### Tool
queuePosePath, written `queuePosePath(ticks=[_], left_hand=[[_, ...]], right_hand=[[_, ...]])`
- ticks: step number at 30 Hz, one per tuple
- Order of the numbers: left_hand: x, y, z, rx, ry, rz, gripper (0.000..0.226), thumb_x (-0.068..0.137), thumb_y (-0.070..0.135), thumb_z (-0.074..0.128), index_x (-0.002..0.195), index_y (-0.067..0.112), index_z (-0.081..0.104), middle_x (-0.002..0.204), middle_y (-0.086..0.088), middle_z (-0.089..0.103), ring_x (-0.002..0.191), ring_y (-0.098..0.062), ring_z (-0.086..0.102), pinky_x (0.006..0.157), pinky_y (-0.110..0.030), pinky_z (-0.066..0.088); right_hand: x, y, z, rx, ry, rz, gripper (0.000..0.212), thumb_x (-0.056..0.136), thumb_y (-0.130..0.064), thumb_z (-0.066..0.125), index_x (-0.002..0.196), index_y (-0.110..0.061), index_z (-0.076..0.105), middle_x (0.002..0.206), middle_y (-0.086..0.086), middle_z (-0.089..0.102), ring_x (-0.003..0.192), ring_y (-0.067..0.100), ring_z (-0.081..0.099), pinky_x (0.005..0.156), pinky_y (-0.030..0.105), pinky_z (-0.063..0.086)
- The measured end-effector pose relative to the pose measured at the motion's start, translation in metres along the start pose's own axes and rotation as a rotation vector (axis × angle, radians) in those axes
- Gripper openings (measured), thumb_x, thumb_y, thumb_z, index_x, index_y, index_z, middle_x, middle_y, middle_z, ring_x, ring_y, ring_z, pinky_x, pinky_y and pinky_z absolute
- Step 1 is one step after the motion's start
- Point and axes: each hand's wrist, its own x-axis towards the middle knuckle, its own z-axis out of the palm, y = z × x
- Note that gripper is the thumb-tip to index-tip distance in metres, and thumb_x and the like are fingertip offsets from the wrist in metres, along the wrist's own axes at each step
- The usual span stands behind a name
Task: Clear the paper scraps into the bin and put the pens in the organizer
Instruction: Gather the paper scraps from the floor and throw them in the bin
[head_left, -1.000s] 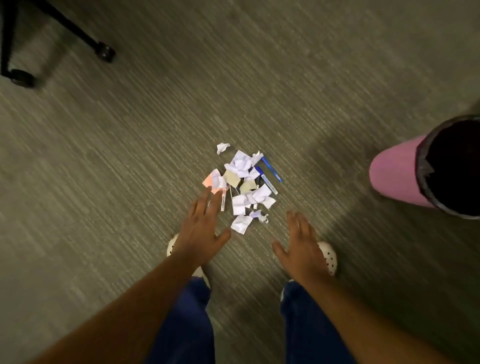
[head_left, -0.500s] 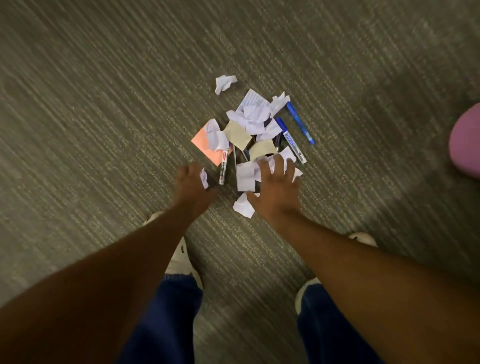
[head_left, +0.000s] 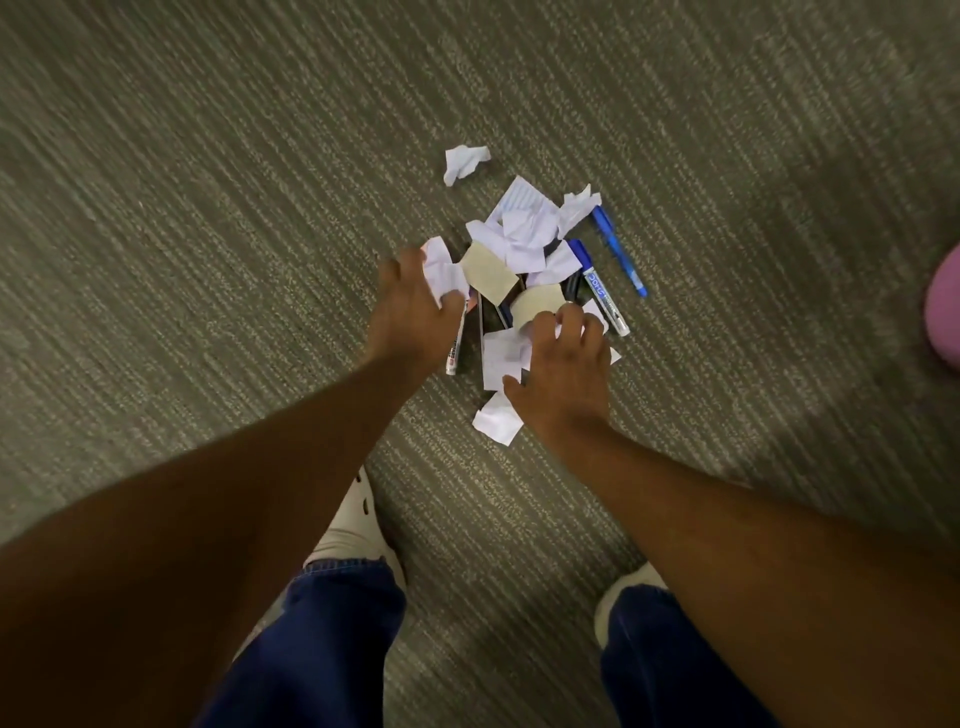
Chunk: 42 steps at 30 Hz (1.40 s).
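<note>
The carpet (head_left: 208, 208) is grey-olive with pale ribbed streaks; the paper scraps (head_left: 522, 234) are mostly white, two of them tan. One pen (head_left: 618, 249) is blue; the trousers (head_left: 322, 649) are navy; the shoes (head_left: 348, 535) are white.

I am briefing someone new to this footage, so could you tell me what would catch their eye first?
A heap of paper scraps and pens on the grey carpet at the centre. The left hand closes on a crumpled white scrap at the heap's left edge, and the right hand presses on its near side. A blue pen lies along its right.
</note>
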Motion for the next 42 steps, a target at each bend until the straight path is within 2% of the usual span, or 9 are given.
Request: queuePosePath(ticks=[7,13,20,27,30,32,35,38,42], left_hand=[[0.039,0.014,0.013,-0.094,-0.054,-0.210,0.069,0.093,0.023,0.074,0.148,0.015,0.035,0.144,-0.019,0.057,0.127,-0.038,0.060,0.099,-0.045,0.053],[0.041,0.001,0.015,-0.274,-0.048,-0.291,0.045,0.090,0.021,0.077,0.130,0.005,0.062,0.131,-0.012,0.068,0.113,-0.022,0.065,0.086,-0.026,0.048],[0.032,-0.017,0.004,-0.191,0.024,-0.187,0.033,0.097,0.018,0.066,0.125,0.000,0.063,0.123,-0.014,0.063,0.108,-0.028,0.060,0.075,-0.017,0.033],[-0.001,-0.025,0.001,-0.244,0.043,-0.225,0.024,0.101,0.014,0.058,0.121,0.002,0.057,0.117,-0.020,0.069,0.091,-0.023,0.056,0.064,-0.022,0.030],[-0.021,-0.024,0.005,-0.224,0.002,-0.224,0.025,0.102,0.014,0.053,0.124,0.004,0.056,0.118,-0.020,0.069,0.104,-0.033,0.065,0.077,-0.031,0.046],[-0.039,-0.023,0.012,-0.271,-0.062,-0.211,0.020,0.102,0.013,0.047,0.118,0.004,0.057,0.107,-0.021,0.070,0.098,-0.038,0.068,0.085,-0.044,0.056],[-0.073,-0.018,0.027,-0.253,-0.183,-0.124,0.024,0.107,0.022,0.043,0.121,0.008,0.057,0.091,-0.015,0.071,0.082,-0.035,0.072,0.067,-0.040,0.057],[-0.093,-0.012,0.044,-0.202,-0.381,0.011,0.062,0.102,0.033,0.059,0.156,0.018,0.031,0.096,-0.013,0.073,0.082,-0.024,0.070,0.070,-0.027,0.046],[-0.082,0.003,0.065,-0.087,-0.464,-0.036,0.100,0.089,0.025,0.077,0.162,0.027,0.008,0.127,-0.021,0.070,0.108,-0.036,0.070,0.084,-0.031,0.045]], right_hand=[[-0.005,0.000,0.008,0.011,0.025,-0.016,0.076,0.073,-0.051,0.084,0.132,-0.020,0.048,0.144,0.012,0.044,0.131,0.034,0.044,0.099,0.051,0.050],[0.028,-0.005,-0.001,0.083,0.176,-0.040,0.077,0.072,-0.051,0.085,0.133,-0.020,0.049,0.144,0.012,0.046,0.129,0.035,0.046,0.099,0.050,0.046],[0.096,-0.033,-0.020,-0.072,-0.115,-0.169,0.095,0.088,-0.058,0.070,0.162,-0.040,0.013,0.173,0.012,-0.002,0.156,0.051,-0.001,0.116,0.073,0.027],[0.093,-0.032,-0.006,-0.056,-0.013,-0.249,0.053,0.092,-0.001,0.059,0.142,-0.019,0.052,0.148,0.016,0.042,0.136,0.040,0.039,0.099,0.052,0.050],[0.094,-0.017,-0.001,0.133,0.077,-0.242,0.045,0.091,0.008,0.054,0.130,-0.012,0.063,0.131,0.013,0.056,0.124,0.033,0.050,0.098,0.042,0.050],[0.095,-0.008,-0.006,0.380,0.057,-0.190,0.042,0.091,0.014,0.051,0.125,-0.004,0.068,0.125,0.017,0.061,0.116,0.027,0.057,0.097,0.027,0.051],[0.095,0.001,-0.022,0.701,0.094,-0.098,0.027,0.088,0.015,0.062,0.110,0.001,0.072,0.114,0.016,0.068,0.102,0.017,0.060,0.081,-0.003,0.039],[0.096,0.014,-0.038,0.833,0.120,0.019,0.022,0.086,0.003,0.074,0.106,-0.006,0.074,0.108,0.000,0.071,0.106,0.013,0.065,0.095,0.013,0.049],[0.074,0.055,-0.053,0.959,0.028,0.121,0.032,0.081,-0.001,0.082,0.107,-0.018,0.074,0.117,0.001,0.073,0.111,0.017,0.069,0.101,0.035,0.055]])
